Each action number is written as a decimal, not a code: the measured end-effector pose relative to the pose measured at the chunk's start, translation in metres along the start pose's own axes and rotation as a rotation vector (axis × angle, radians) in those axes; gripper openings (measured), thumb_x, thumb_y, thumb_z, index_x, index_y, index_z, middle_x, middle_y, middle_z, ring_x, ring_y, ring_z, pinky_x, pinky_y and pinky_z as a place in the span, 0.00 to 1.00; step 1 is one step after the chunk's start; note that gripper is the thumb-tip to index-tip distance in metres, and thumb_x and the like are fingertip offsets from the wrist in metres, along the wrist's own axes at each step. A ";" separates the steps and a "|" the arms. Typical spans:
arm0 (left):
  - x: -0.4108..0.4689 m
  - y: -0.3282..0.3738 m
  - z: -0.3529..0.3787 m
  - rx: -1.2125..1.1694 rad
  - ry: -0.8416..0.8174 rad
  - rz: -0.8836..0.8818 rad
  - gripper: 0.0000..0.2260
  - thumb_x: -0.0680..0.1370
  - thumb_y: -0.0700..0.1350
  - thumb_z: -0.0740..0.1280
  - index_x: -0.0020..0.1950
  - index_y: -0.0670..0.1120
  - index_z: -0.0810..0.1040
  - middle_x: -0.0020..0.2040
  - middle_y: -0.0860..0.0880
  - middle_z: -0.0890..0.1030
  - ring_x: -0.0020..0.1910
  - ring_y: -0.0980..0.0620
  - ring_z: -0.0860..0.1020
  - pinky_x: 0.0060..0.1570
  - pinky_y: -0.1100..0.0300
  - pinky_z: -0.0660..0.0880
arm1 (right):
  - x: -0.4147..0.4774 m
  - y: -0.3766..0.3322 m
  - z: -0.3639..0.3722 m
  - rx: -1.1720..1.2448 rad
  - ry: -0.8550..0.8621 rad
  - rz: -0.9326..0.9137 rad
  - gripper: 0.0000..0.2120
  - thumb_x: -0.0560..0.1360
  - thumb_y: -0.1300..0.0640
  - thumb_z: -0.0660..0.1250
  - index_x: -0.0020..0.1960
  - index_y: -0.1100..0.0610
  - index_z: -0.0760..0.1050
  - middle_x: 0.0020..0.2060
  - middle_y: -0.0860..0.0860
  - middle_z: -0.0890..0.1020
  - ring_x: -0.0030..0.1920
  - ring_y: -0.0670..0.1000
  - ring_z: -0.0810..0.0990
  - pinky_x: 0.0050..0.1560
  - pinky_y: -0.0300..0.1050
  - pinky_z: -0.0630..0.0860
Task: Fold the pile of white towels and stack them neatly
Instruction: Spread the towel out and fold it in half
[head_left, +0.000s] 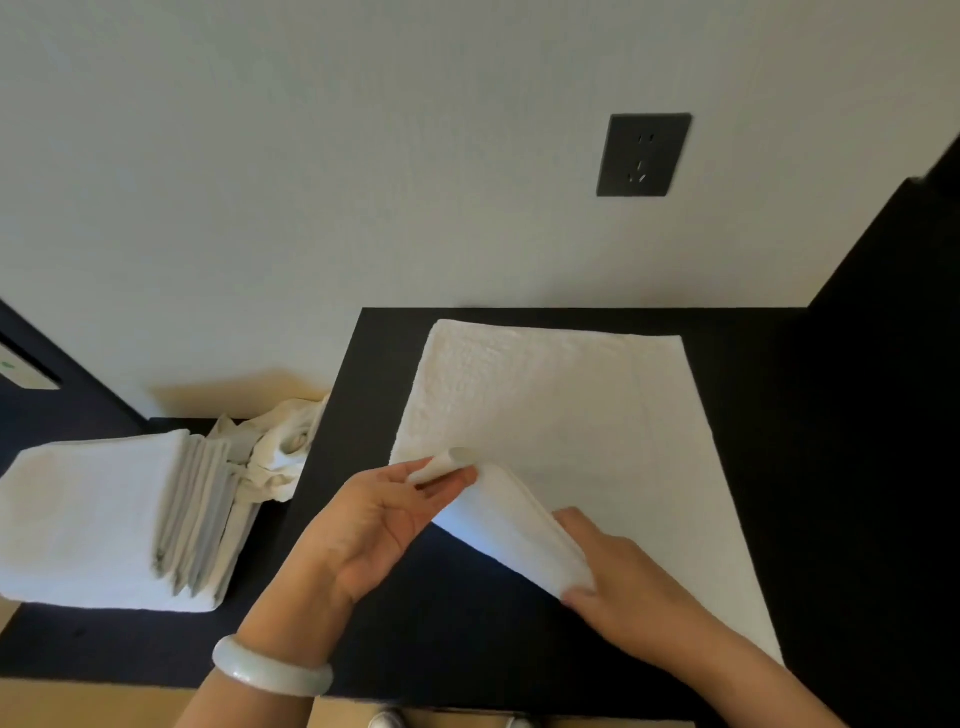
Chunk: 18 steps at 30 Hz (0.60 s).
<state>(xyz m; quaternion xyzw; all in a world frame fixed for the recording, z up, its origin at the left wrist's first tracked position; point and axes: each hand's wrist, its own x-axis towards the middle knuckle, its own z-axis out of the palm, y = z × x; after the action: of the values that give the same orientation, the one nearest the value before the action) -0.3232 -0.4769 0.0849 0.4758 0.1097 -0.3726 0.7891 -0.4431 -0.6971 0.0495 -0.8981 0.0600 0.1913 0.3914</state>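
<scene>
a: how's the left hand (384, 525) sitting?
b: palm up, fingertips pinching a lifted corner of the white towel (571, 415), with a pale bangle (272, 667) on the wrist.
a: and the right hand (623, 587)?
b: knuckles up, thumb and fingers gripping the same raised edge, nearer the body.

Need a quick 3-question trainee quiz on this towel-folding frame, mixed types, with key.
1. True or false: the left hand and right hand both hold the spread towel on the table.
2. The stack of folded towels sits: A) left of the table B) on the spread towel C) in the right hand.
3. Which wrist wears the bracelet?
Key: 1 true; 2 A; 3 left.
</scene>
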 end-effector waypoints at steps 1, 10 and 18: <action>0.003 0.004 0.002 0.036 0.000 0.028 0.22 0.69 0.25 0.62 0.62 0.30 0.75 0.59 0.35 0.81 0.59 0.41 0.81 0.58 0.52 0.77 | 0.001 0.005 -0.011 0.001 0.017 0.057 0.19 0.77 0.56 0.65 0.59 0.35 0.65 0.55 0.38 0.76 0.55 0.41 0.77 0.57 0.39 0.74; 0.069 0.045 0.012 0.764 0.357 0.285 0.06 0.77 0.42 0.71 0.48 0.39 0.82 0.29 0.49 0.81 0.28 0.51 0.78 0.31 0.60 0.77 | 0.052 0.040 -0.108 0.092 0.012 0.209 0.06 0.80 0.53 0.66 0.53 0.50 0.81 0.48 0.46 0.84 0.48 0.43 0.82 0.46 0.33 0.75; 0.171 0.087 0.017 0.928 0.439 0.427 0.09 0.79 0.50 0.68 0.44 0.47 0.83 0.44 0.40 0.82 0.43 0.42 0.79 0.48 0.46 0.77 | 0.135 0.055 -0.194 -0.149 0.089 0.270 0.13 0.75 0.41 0.71 0.41 0.50 0.79 0.38 0.44 0.81 0.39 0.44 0.79 0.41 0.38 0.73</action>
<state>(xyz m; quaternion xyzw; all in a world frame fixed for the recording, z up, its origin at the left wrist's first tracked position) -0.1464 -0.5505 0.0620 0.8516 -0.0031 -0.1058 0.5133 -0.2759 -0.8700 0.0797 -0.9161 0.1834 0.2060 0.2912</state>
